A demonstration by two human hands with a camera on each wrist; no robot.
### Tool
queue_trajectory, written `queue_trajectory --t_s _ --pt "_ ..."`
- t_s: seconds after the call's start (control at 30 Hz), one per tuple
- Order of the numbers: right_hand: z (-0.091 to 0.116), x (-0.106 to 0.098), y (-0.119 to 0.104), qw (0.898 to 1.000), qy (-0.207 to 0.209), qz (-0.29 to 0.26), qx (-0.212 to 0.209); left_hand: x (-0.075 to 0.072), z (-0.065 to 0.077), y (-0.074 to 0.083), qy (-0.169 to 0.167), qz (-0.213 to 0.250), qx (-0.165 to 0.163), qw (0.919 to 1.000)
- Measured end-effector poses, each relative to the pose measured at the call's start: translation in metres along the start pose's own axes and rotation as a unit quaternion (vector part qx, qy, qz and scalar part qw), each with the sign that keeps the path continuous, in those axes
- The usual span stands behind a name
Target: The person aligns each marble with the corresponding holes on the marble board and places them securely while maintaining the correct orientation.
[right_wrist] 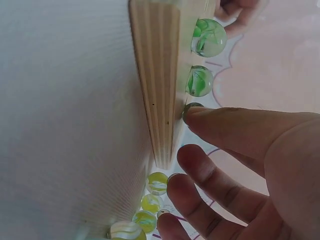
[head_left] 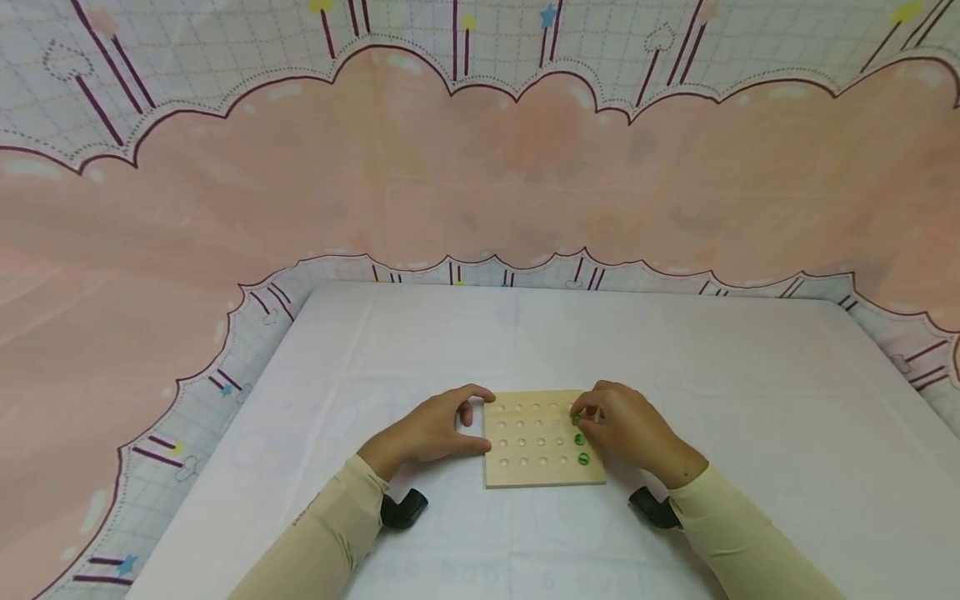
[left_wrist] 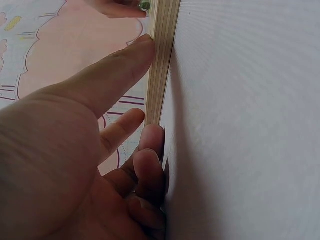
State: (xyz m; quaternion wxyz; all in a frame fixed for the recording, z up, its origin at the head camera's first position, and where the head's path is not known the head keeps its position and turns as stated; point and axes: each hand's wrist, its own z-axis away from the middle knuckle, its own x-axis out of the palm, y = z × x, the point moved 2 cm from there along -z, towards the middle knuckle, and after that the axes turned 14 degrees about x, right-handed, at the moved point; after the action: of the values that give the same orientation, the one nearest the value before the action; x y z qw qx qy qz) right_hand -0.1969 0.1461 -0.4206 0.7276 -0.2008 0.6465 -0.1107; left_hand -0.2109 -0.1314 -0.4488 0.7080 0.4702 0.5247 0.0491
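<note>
A pale wooden board with rows of shallow round hollows lies flat on the table. My left hand steadies its left edge, thumb and index finger spread along it and the other fingers loosely bent. At the board's right side, my right hand pinches a green marble over the right column; in the right wrist view the thumb mostly covers this marble. Two more green-swirled glass marbles sit in that column nearer me. Several yellow-swirled marbles show below the right fingers, hidden in the head view.
A white cloth covers the table. Behind it hangs a patterned peach-and-white curtain. Black camera mounts stick out under both wrists, close above the cloth.
</note>
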Motion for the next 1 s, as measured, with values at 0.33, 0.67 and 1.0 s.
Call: queue_trajectory --t_s 0.33,0.67,1.0 --pt "-0.0009 0.0011 0.0001 1.0 -0.006 -0.001 -0.004 0.0 -0.0003 0.0001 0.002 0.0 0.0 1.0" --pt "-0.0018 0.0011 0.0007 1.0 -0.006 0.002 0.002 0.0004 -0.001 0.0002 -0.001 0.001 -0.005 1.0" --pt "-0.0014 -0.0024 0.0031 0.999 -0.004 0.0 0.033 0.0006 0.0007 -0.0008 0.001 -0.005 0.005 1.0"
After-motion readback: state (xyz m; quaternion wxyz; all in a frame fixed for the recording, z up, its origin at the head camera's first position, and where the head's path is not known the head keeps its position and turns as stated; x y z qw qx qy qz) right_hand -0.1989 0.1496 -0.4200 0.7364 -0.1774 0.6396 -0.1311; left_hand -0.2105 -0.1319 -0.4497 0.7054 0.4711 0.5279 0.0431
